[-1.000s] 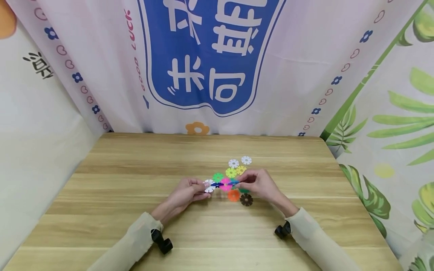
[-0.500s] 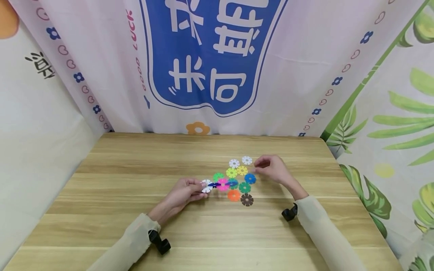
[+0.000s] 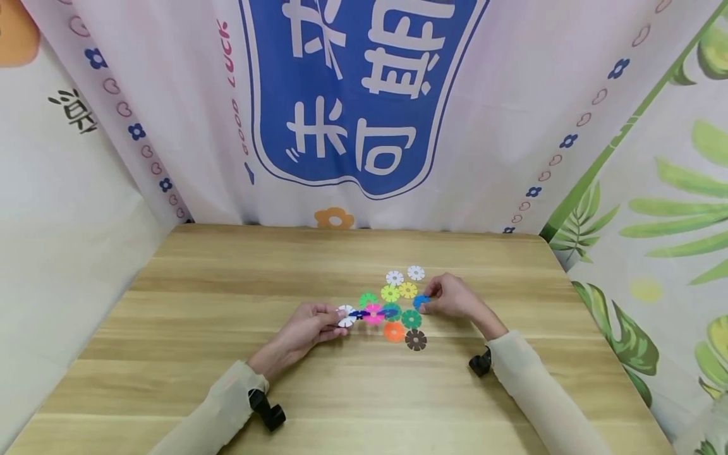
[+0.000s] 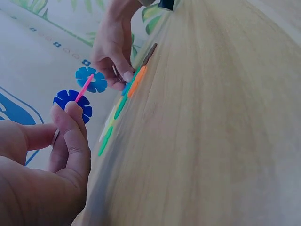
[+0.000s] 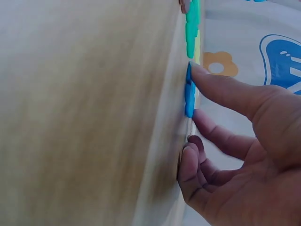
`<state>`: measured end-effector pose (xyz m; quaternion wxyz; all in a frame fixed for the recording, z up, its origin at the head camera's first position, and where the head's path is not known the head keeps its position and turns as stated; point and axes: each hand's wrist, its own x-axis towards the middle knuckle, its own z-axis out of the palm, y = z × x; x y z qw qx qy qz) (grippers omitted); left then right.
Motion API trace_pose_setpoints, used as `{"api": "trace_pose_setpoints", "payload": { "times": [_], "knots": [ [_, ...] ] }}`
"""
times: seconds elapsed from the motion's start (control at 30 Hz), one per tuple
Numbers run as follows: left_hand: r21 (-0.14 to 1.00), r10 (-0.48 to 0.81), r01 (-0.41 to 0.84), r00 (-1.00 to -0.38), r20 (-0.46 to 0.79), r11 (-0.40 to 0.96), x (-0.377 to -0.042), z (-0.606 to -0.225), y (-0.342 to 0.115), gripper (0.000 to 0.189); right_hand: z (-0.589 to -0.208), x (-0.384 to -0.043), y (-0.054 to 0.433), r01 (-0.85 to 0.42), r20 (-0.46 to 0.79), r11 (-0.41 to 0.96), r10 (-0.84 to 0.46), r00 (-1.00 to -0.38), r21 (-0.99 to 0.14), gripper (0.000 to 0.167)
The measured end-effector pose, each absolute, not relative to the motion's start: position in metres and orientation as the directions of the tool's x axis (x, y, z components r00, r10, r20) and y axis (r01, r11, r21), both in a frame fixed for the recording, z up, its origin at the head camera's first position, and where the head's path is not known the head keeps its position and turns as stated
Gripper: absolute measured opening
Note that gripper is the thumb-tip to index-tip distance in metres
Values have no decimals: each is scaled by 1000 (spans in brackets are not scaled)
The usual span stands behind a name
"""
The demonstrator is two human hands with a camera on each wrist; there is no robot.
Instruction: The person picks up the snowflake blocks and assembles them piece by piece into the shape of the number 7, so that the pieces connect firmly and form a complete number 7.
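My left hand (image 3: 307, 328) pinches a white slotted snowflake disc (image 3: 345, 316) at the near end of a short chain. Joined on after it are a dark blue disc (image 4: 65, 97), a pink disc (image 3: 373, 314) and a lighter blue disc (image 4: 98, 84), held up over the tabletop. To the right, my right hand (image 3: 455, 297) has thumb and index finger at opposite edges of a loose blue disc (image 5: 189, 96) lying on the wood. Its other fingers curl close to the table surface.
Loose discs lie around the chain on the wooden table (image 3: 256, 265): white (image 3: 416, 272), yellow (image 3: 407, 290), lime (image 3: 390, 293), light green (image 3: 368, 299), green (image 3: 411, 318), orange (image 3: 394, 332) and brown (image 3: 416, 340). A printed curtain (image 3: 483, 158) hangs behind the far edge.
My right hand has let go of the chain's blue end, moved right and come down onto the loose blue disc. The left hand has kept its pinch on the white disc, shifting slightly left.
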<state>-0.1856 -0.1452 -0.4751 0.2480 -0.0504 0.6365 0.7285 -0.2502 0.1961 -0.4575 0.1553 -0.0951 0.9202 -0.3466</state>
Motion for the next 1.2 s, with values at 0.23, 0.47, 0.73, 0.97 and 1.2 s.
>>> {"api": "trace_pose_setpoints", "payload": {
  "times": [0.23, 0.47, 0.73, 0.97, 1.2],
  "knots": [
    [902, 324, -425, -866, -382, -72, -183, -478, -145, 9, -460, -247, 204, -81, -157, 708, -265, -951, -702, 18],
    [901, 309, -425, -871, -383, -82, -186, -473, -145, 9, -446, -238, 205, -50, -116, 532, -274, -955, -846, 12],
    [896, 285, -436, -872, -399, -82, -186, -472, -146, 12, -441, -223, 198, 117, -215, 328, -280, -936, -937, 26],
    [903, 301, -420, -875, -378, -86, -185, -470, -145, 11, -447, -212, 192, 255, -293, 159, -298, -909, -954, 31],
    [897, 296, -435, -870, -395, -81, -186, -469, -142, 7, -452, -208, 189, 272, -281, 77, -341, -897, -959, 33]
  ]
}}
